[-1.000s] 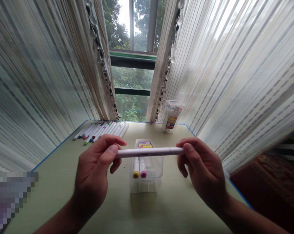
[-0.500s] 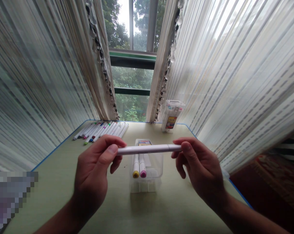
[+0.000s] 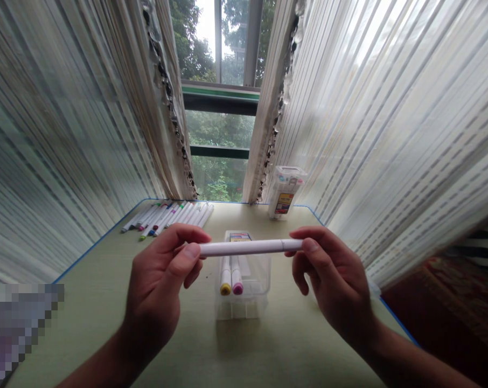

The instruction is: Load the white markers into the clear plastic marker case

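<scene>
A white marker (image 3: 248,247) is held level in the air between both hands. My left hand (image 3: 159,285) pinches its left end between thumb and fingers, and my right hand (image 3: 335,269) pinches the right end the same way. The fingertips hide both ends of the marker. A thin seam shows near its right end. Below and behind it, a clear plastic case (image 3: 258,283) lies on the table, partly covered by the marker. Inside it are a marker with a yellow end (image 3: 225,289) and one with a pink end (image 3: 238,288).
Several white markers (image 3: 175,216) with coloured ends lie in a row at the back left of the pale green table (image 3: 187,345). A second clear case (image 3: 285,194) with a label stands upright at the back right. Curtains (image 3: 78,108) flank the window.
Both hands and the marker have shifted very slightly to the right. The grip stays the same, and the case and other markers have not moved.
</scene>
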Demonstrator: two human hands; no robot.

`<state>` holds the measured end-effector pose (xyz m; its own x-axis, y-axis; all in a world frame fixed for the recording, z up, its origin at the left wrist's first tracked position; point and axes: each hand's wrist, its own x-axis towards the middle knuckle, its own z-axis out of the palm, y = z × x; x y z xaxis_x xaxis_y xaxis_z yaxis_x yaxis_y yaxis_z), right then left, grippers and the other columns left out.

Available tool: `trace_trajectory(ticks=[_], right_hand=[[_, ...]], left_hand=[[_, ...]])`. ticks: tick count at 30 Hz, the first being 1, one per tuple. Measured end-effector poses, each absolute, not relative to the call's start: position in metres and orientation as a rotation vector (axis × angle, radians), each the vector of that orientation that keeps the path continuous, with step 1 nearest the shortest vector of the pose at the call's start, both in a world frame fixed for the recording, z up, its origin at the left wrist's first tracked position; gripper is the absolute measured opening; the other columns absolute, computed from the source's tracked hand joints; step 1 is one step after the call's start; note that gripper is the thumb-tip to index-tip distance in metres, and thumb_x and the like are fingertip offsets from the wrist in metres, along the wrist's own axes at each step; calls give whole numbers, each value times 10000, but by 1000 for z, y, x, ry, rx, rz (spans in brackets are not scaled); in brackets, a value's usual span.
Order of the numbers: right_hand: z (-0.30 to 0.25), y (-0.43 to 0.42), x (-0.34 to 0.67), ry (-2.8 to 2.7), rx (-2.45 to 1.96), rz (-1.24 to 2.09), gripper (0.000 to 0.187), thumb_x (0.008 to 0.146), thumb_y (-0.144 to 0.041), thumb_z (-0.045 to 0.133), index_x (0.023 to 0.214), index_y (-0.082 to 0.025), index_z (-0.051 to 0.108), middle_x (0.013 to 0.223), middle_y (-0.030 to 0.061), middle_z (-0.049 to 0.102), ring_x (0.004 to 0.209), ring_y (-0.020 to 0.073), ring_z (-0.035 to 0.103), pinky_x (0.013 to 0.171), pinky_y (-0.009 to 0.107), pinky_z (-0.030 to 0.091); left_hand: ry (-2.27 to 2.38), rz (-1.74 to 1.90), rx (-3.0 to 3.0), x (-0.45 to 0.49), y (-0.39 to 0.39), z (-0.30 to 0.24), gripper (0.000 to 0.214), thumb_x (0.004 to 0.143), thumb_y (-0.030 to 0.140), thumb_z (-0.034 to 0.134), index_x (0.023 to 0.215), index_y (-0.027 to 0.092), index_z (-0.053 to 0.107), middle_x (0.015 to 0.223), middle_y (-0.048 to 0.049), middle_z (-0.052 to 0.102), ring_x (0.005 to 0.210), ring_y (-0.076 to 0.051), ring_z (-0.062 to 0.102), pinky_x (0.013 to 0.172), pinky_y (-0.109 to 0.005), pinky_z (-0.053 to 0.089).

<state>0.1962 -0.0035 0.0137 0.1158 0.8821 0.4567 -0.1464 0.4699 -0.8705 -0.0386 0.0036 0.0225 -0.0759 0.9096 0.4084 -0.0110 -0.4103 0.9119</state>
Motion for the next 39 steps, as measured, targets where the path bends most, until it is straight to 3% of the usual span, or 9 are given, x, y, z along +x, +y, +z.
trace_trajectory(ticks=[10, 16, 27, 32, 39], right_hand=[[14, -4, 196, -1249, -788, 841, 120, 1002, -304, 695, 992, -194, 743, 662, -41, 617, 412, 54, 485, 360, 144, 361], [16, -3, 195, -1269, -787, 830, 120, 999, -310, 695, 998, -197, 734, 683, -34, 645, 411, 51, 486, 354, 146, 370], [20, -8, 197, -1349, -891, 787, 145, 910, -287, 807, 905, -210, 684, 563, -69, 587, 409, 51, 464, 366, 127, 339], [18, -8, 197, -1350, -895, 768, 144, 924, -290, 787, 903, -208, 670, 564, -74, 568, 412, 51, 461, 373, 133, 340], [16, -7, 198, -1364, -893, 760, 77, 967, -273, 726, 933, -213, 692, 584, -72, 552, 417, 61, 467, 369, 152, 365]], left_hand=[[1017, 1562, 1445, -40, 3, 18, 129, 958, 342, 688, 932, 221, 723, 618, 37, 482, 546, -118, 424, 477, -233, 321], [1053, 1536, 1505, -40, 2, 20, 174, 940, 380, 712, 939, 206, 698, 583, 57, 478, 512, -103, 396, 458, -214, 305], [1251, 1607, 1641, -25, -7, 39, 72, 842, 264, 713, 806, 220, 670, 526, 99, 426, 438, -69, 282, 406, -216, 166], [1251, 1586, 1641, -26, -7, 35, 73, 844, 264, 728, 815, 214, 683, 524, 94, 404, 436, -74, 285, 408, -220, 196], [1046, 1526, 1549, -40, 3, 19, 165, 953, 367, 697, 910, 209, 717, 600, 46, 485, 516, -105, 404, 454, -223, 302]])
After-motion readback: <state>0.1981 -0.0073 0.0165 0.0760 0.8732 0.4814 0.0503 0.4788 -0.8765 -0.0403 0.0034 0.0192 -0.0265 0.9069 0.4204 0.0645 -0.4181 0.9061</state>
